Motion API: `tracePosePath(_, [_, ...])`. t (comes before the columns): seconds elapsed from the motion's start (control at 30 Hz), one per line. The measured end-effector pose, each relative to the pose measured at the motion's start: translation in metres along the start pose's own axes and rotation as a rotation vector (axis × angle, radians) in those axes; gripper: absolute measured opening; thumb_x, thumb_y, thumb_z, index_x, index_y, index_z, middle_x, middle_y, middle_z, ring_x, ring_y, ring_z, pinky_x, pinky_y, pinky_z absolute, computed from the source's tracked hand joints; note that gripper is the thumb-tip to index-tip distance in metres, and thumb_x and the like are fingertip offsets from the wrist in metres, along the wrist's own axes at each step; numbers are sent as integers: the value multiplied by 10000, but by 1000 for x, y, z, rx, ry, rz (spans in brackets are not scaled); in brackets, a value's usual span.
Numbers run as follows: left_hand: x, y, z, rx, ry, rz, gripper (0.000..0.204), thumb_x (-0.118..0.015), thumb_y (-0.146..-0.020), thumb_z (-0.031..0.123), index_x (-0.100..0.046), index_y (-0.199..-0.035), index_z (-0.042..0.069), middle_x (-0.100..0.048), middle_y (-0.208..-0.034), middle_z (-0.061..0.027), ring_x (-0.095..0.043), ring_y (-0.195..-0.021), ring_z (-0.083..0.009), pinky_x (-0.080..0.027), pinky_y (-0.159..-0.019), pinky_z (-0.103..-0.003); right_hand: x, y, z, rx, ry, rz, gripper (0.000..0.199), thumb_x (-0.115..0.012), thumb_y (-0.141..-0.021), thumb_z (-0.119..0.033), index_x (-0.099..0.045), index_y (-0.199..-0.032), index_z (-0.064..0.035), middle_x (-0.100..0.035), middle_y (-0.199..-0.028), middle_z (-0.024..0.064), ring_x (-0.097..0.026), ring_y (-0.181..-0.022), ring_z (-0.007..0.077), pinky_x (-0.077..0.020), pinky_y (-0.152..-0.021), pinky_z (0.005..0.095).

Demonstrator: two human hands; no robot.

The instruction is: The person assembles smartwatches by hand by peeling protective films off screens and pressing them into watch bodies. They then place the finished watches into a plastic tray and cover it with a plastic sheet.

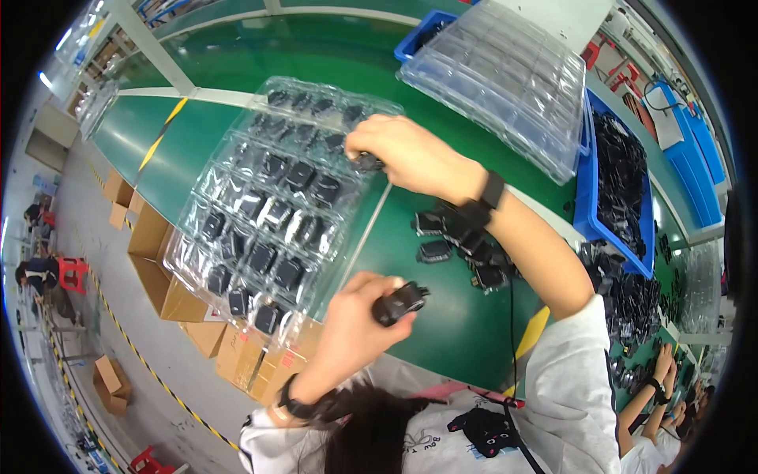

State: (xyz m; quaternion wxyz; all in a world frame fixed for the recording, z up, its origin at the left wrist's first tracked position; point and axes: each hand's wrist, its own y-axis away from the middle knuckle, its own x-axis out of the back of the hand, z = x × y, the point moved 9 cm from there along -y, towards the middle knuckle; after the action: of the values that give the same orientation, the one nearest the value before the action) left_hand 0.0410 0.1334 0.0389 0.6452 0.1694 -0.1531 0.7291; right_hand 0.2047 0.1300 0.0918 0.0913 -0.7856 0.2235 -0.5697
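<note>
On the left, an open cardboard box point(151, 272) stands on the floor by the green table point(442, 347), and over the table's edge region spreads a clear plastic tray point(183, 251) whose compartments hold rows of black units point(300, 175). The left hand point(359, 316), near the tray's lower right side, pinches one black unit point(399, 304) between thumb and curled fingers, short projections pointing right; a light hold on the body would best spare that end. The right hand point(410, 154) reaches over the tray's upper right edge, fingers bent down and apparently pinching a dark piece point(368, 162), though the hand hides much of the grip. Placing here seems to call for lowering each piece squarely into its compartment, turned like its neighbours, without the wrist dragging across filled cells or pressing the thin rim down. Right of that, a loose pile point(474, 257) of similar units lies partly beneath the right forearm, so a raised elbow should avoid scattering it. Farther right are stacked clear trays point(505, 75) and a blue bin point(584, 209) full of black pieces.
</note>
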Motion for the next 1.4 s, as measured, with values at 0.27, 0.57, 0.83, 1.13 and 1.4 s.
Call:
tracePosePath(0.27, [154, -142, -22, 23, -397, 267, 329, -789, -645, 168, -655, -884, -15, -629, -642, -75, -563, -514, -191, -470, -536, -293, -19, -56, 57, -15, -32, -241, 396, -658, -590, 93, -616, -960, -40, -608, -898, 107, -544, -961, 307, -463, -818, 377])
tracePosePath(0.57, [133, -202, -45, -53, -670, 218, 381, -829, -605, 172, -645, -892, 0, -622, -939, -173, -628, -861, -343, -500, -738, -393, -34, -83, 101, -44, 9, -357, 501, -691, -597, 68, -645, -1070, -94, -520, -1106, 94, -470, -1059, 293, -457, -874, 347])
tracePosePath(0.83, [161, -219, -70, -250, -454, 20, 459, -794, -590, -4, -606, -1008, 17, -614, -1049, -122, -590, -977, -301, -461, -836, -357, -64, -127, 100, -10, -30, -438, 533, -713, -675, -35, -599, -1189, -123, -452, -1217, 134, -423, -1141, 306, -437, -938, 373])
tracePosePath(1.13, [182, -228, -92, -303, -343, -86, 504, -705, -669, -64, -594, -1149, 42, -538, -1291, -135, -404, -1294, -303, -332, -1056, -368, -65, -110, 88, 57, 79, -201, 477, -659, -786, -149, -522, -1224, -20, -465, -1171, 140, -425, -1134, 313, -428, -919, 391])
tracePosePath(1.4, [223, -246, -115, -450, -724, 48, 458, -550, -895, 184, -459, -1338, 111, -364, -1455, -88, -234, -1386, -324, -201, -1126, -430, -30, 65, -24, -84, 247, -484, 716, -730, -674, -429, -482, -1244, -73, -456, -1226, 157, -445, -1095, 348, -409, -915, 408])
